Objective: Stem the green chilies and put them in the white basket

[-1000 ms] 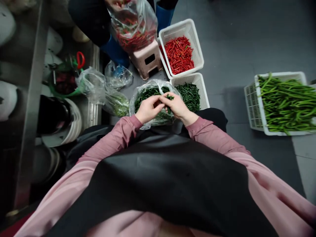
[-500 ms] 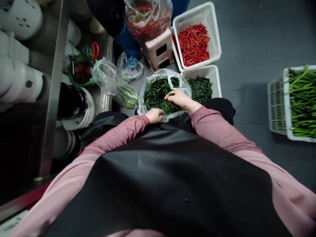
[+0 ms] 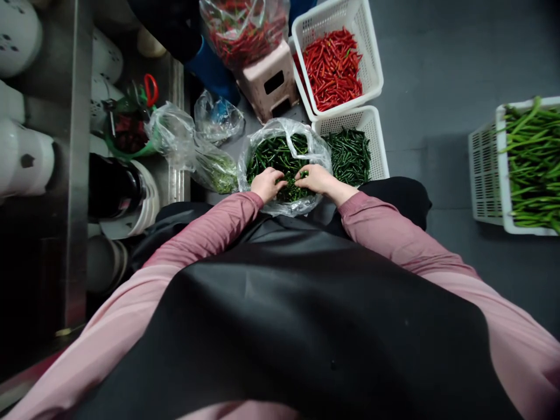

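A clear plastic bag, its mouth spread wide, holds slim green chili peppers in front of my knees. My right hand is over the right part of the bag, its thumb and fingertips pinched around green chili peppers. Facing it, my left hand rests over the near left part of the pile with curled fingers pressed together; what lies between them is too small to make out. Smaller bits and stems show in the bag between both hands. Touching the bag's right side is a white basket of green chilies.
Beyond it stands a white basket of red chilies. A bag of red chilies sits on a stool beside another person's blue boot. Green stalks fill a crate at right. Metal shelving with buckets lines the left.
My left hand has moved from the bag's near rim up into the pile, closer to my right hand. My right hand stays pinched over the bag. The view has shifted slightly.
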`<state>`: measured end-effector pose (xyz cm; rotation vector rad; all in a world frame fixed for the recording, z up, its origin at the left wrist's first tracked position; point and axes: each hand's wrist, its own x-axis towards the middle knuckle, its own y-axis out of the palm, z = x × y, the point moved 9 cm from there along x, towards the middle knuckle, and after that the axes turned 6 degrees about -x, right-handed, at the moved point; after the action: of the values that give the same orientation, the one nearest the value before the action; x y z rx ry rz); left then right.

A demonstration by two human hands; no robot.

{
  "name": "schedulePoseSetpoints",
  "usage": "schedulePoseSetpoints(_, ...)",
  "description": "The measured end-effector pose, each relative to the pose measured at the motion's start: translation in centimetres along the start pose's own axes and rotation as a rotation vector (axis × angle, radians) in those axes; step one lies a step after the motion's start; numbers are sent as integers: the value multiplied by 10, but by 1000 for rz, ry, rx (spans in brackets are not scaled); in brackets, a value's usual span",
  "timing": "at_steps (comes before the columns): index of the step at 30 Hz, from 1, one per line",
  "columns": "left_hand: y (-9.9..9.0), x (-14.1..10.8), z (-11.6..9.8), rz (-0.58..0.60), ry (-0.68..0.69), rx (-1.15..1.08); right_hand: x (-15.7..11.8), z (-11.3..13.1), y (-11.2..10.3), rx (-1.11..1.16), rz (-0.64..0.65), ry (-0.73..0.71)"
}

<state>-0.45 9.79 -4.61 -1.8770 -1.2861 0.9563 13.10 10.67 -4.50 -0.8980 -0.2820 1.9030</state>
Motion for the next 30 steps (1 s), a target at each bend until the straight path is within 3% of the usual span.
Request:
schedulePoseSetpoints(6,10,-21,-14,85,-199,-521,-5,21,4,366,-50,-58)
schedulePoseSetpoints(10,23,-32,-20,187,-218,-603,-2,14,-2,573,-137,-33)
schedulePoseSetpoints(13,36,-40,-5,270,-298,-552,-1,5,-2,724,-117,41)
schedulePoseSetpoints(16,28,-31,11,167,-333,-352,-4,-1,-6,886,-105,99)
schedulePoseSetpoints(19,7,-4,0,-16,-188,-47,-11,-6,-2,1037,10,211)
schedulePoseSetpoints(23,13,28,-19,46,-72,223,-22,-9,3,1090,156,313)
schedulePoseSetpoints(26,14,31,-23,44,-42,225,-24,-10,2,1048,161,282)
schedulePoseSetpoints(30,-10,4,-15,-149,-73,-59,-20,-9,0,798,109,167)
